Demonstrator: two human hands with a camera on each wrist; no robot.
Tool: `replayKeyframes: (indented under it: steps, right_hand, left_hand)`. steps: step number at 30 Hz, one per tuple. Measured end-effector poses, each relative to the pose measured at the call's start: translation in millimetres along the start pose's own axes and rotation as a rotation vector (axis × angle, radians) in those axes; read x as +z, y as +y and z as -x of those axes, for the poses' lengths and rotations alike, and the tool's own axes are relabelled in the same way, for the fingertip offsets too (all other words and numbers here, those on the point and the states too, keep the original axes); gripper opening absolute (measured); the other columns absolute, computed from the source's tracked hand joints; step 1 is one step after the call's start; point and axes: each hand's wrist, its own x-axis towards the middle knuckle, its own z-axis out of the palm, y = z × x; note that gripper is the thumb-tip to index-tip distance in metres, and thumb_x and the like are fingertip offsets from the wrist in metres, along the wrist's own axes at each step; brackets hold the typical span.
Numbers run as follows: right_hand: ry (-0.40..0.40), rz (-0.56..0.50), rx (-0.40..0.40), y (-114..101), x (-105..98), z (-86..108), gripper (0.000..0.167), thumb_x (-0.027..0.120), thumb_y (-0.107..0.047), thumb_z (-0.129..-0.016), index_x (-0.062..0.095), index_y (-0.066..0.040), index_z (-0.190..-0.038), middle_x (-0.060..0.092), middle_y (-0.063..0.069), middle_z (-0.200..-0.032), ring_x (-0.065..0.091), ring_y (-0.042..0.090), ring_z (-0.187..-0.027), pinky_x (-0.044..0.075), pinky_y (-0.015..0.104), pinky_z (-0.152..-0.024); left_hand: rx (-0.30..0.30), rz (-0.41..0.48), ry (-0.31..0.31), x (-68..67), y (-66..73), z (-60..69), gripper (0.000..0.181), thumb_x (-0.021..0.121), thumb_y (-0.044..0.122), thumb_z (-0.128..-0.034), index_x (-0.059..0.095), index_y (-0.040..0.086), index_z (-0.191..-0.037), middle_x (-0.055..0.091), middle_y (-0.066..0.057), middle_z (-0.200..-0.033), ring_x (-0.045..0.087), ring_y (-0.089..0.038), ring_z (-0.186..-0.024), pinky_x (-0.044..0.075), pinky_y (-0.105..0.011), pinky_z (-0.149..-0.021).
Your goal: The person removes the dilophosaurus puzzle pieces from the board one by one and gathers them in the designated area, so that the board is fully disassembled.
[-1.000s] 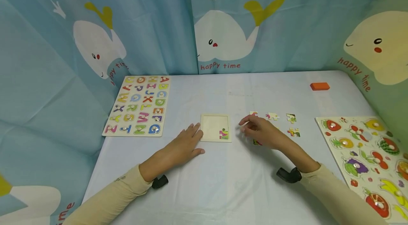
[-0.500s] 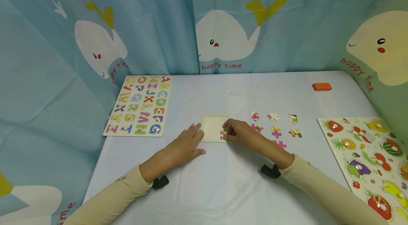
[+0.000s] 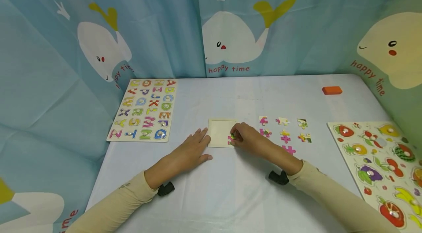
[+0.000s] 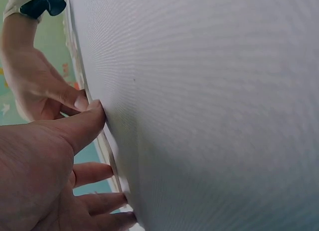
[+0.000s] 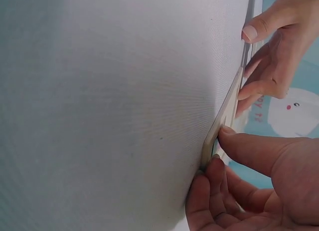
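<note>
A square wooden puzzle tray [image 3: 219, 126] lies mid-table, with a pink and green jigsaw piece [image 3: 230, 140] in its lower right corner. My left hand [image 3: 188, 152] rests flat beside the tray, fingertips at its left edge and thumb on the cloth. My right hand [image 3: 252, 139] is at the tray's right side, thumb and fingers curled in a pinch at the piece, which they partly cover. In the right wrist view, the thumb and fingers [image 5: 217, 166] close in around the tray's corner, and little of the piece shows.
Several loose jigsaw pieces [image 3: 285, 137] lie in rows right of the tray; the right hand may cover others. An alphabet board [image 3: 140, 110] lies at left, a fruit board [image 3: 382, 163] at right. An orange block [image 3: 332, 90] is at back right. Whale-print curtains [image 3: 184, 24] surround the table.
My right hand has moved left from beside the loose pieces to the tray's lower right corner, its fingers meeting the piece there. It has stayed there since half a second ago. My left hand stays put.
</note>
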Motion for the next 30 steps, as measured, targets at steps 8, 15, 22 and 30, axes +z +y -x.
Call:
replayKeyframes:
  steps: [8,15,22,30]
  right_hand:
    - [0.017,-0.013,-0.004,2.6,-0.1,3.4,0.030,0.076,-0.008,-0.097,0.057,-0.001,-0.120,0.060,0.012,-0.107,0.056,0.019,-0.087,0.052,0.032,-0.078]
    - [0.076,-0.046,-0.031,6.4,1.8,4.5,0.021,0.075,-0.006,-0.098,0.062,-0.003,-0.114,0.068,0.007,-0.101,0.063,0.020,-0.091,0.057,0.035,-0.084]
    - [0.147,-0.083,-0.102,8.1,-7.3,11.6,0.008,0.071,-0.006,-0.101,0.067,-0.011,-0.105,0.069,-0.001,-0.094,0.063,0.015,-0.088,0.055,0.030,-0.079]
    - [0.180,-0.100,-0.070,22.3,-42.9,36.5,0.010,0.067,-0.003,-0.102,0.067,-0.009,-0.111,0.071,0.002,-0.099,0.066,0.017,-0.088,0.053,0.026,-0.071]
  left_hand:
    - [0.005,0.001,0.006,-0.4,1.7,-0.3,0.047,0.065,0.038,-0.1053,0.049,0.003,-0.132,0.035,-0.026,-0.167,0.031,-0.047,-0.156,0.035,-0.062,-0.121]
    - [0.008,0.007,0.002,-0.3,3.0,-0.8,0.047,0.065,0.039,-0.1053,0.049,0.003,-0.132,0.034,-0.026,-0.167,0.030,-0.047,-0.156,0.034,-0.062,-0.121]
    - [0.006,0.005,0.001,0.1,2.6,0.0,0.048,0.065,0.040,-0.1051,0.048,0.003,-0.130,0.033,-0.026,-0.168,0.030,-0.047,-0.156,0.034,-0.062,-0.122]
    - [0.013,-0.007,0.014,0.4,0.9,0.9,0.048,0.067,0.038,-0.1046,0.049,0.002,-0.130,0.035,-0.027,-0.166,0.032,-0.048,-0.155,0.037,-0.064,-0.119]
